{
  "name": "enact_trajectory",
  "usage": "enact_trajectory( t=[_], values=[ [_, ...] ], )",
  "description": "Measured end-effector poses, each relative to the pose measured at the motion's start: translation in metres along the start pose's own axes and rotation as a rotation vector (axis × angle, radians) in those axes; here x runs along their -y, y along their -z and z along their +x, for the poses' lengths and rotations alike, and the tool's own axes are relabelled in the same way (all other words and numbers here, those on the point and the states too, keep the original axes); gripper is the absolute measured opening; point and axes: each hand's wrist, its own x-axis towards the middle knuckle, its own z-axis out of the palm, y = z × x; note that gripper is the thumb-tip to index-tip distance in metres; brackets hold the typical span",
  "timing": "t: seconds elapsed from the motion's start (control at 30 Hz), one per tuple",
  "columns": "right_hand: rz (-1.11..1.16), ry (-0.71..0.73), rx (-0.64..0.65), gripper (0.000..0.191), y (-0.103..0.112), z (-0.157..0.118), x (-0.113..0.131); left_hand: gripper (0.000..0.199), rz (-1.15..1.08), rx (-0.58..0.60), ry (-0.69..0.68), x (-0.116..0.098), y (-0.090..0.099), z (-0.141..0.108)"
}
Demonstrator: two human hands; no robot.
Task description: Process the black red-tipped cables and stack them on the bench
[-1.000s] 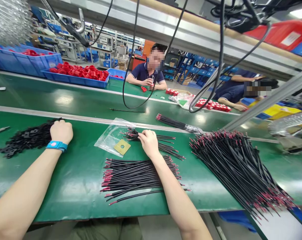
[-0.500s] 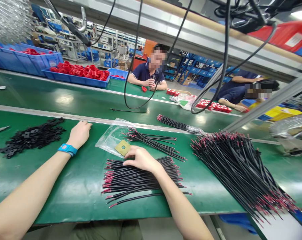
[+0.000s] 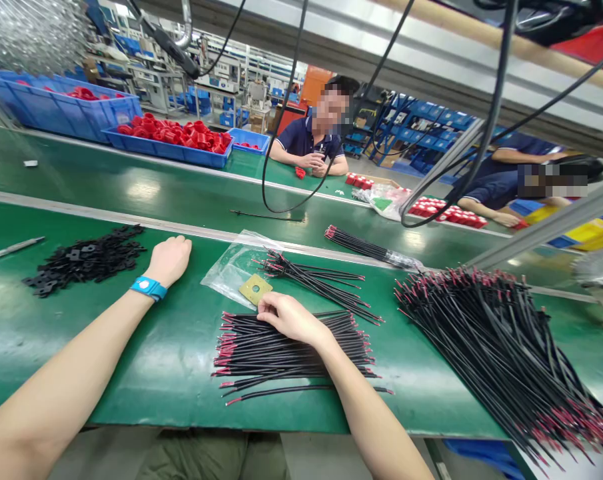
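Observation:
My right hand (image 3: pixel 294 319) lies over the upper edge of a row of black cables (image 3: pixel 286 353) with red ends. Its thumb and fingers are pinched together beside a yellowish square plate (image 3: pixel 256 289) with a round hole; what they hold, if anything, is hidden. The plate rests on a clear plastic bag (image 3: pixel 226 267). My left hand (image 3: pixel 170 259), with a blue wristband (image 3: pixel 149 287), rests curled on the green bench near the metal rail; its fingertips are out of sight. To its left is a heap of flat black parts (image 3: pixel 88 257).
A large cable bundle (image 3: pixel 486 353) covers the right side. Smaller cable bunches (image 3: pixel 326 287) lie behind my right hand. A pen-like tool (image 3: pixel 14 249) is at far left. Beyond the rail stand blue bins (image 3: pixel 168 152) of red parts. Two people sit opposite; loose black cords (image 3: pixel 267 153) hang ahead.
The whole view has shifted, so the bench contents appear farther right. My right hand's thumb and fingers have closed from a spread position into a pinch. My left hand stays by the rail.

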Motion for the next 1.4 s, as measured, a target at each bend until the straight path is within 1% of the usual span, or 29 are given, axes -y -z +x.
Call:
enact_trajectory(
  t=[0.03,0.1,0.17,0.33,0.4,0.47,0.5,0.67,0.73,0.8,0.87,0.9,0.93,0.97,1.0,1.03,1.07,1.13,1.17,1.23,1.3,1.4],
  values=[
    [-0.002,0.009,-0.023,0.004,0.001,0.000,0.000,0.035,-0.003,-0.006,0.004,0.000,-0.001,0.000],
    [-0.029,0.036,-0.077,0.015,0.004,-0.001,-0.001,0.035,-0.006,-0.017,0.013,0.001,-0.003,0.000],
    [-0.087,0.043,-0.127,0.020,0.006,-0.002,-0.003,0.035,-0.006,-0.029,0.020,0.001,-0.005,0.001],
    [-0.300,-0.078,-0.298,0.019,0.009,-0.001,-0.008,0.034,-0.003,-0.027,0.012,0.002,-0.006,0.001],
    [-0.372,-0.103,-0.332,0.018,0.008,0.000,-0.010,0.033,-0.003,-0.018,0.012,0.002,-0.006,0.001],
    [-0.439,-0.110,-0.317,0.016,0.006,0.001,-0.012,0.033,-0.005,-0.013,0.012,0.002,-0.005,0.001],
    [-0.473,-0.107,-0.288,0.016,0.005,0.002,-0.013,0.033,-0.005,-0.012,0.014,0.001,-0.005,0.001],
    [-0.632,-0.077,-0.098,0.021,0.001,0.003,-0.015,0.034,-0.017,-0.014,0.014,0.001,-0.005,0.001],
    [-0.695,-0.086,-0.064,0.025,0.001,0.003,-0.013,0.034,-0.034,-0.011,0.019,0.003,-0.005,0.001],
    [-0.704,-0.092,-0.072,0.026,0.003,0.002,-0.012,0.036,-0.092,-0.039,0.036,0.003,-0.004,0.002],
    [-0.643,-0.097,-0.140,0.023,0.006,0.001,-0.010,0.036,-0.258,-0.108,0.063,-0.001,-0.001,0.003],
    [-0.594,-0.101,-0.193,0.022,0.008,0.000,-0.010,0.036,-0.408,-0.135,0.074,-0.006,0.003,0.003],
    [-0.539,-0.103,-0.251,0.020,0.010,-0.001,-0.009,0.035,-0.609,-0.136,0.082,-0.014,0.007,0.002],
    [-0.481,-0.100,-0.307,0.019,0.011,-0.001,-0.009,0.037,-0.845,-0.100,0.078,-0.023,0.012,0.000],
    [-0.423,-0.090,-0.359,0.019,0.012,-0.002,-0.008,0.040,-1.099,-0.026,0.063,-0.034,0.017,-0.003],
    [-0.367,-0.076,-0.405,0.019,0.013,-0.002,-0.007,0.045,-1.345,0.081,0.040,-0.047,0.022,-0.007],
    [-0.317,-0.059,-0.444,0.019,0.013,-0.002,-0.006,0.050,-1.544,0.197,0.006,-0.059,0.027,-0.011],
    [-0.244,-0.031,-0.504,0.019,0.013,-0.001,-0.005,0.053,-1.821,0.403,-0.026,-0.081,0.035,-0.021],
    [-0.221,-0.021,-0.527,0.020,0.012,0.000,-0.005,0.052,-1.922,0.479,-0.024,-0.090,0.038,-0.025],
    [-0.197,-0.010,-0.556,0.021,0.011,0.001,-0.006,0.048,-2.074,0.576,0.005,-0.100,0.041,-0.030],
    [-0.193,-0.001,-0.567,0.021,0.009,0.001,-0.008,0.043,-2.173,0.613,0.039,-0.103,0.041,-0.032],
    [-0.208,0.009,-0.570,0.020,0.008,0.001,-0.010,0.038,-2.247,0.628,0.081,-0.101,0.042,-0.031]
  ],
)
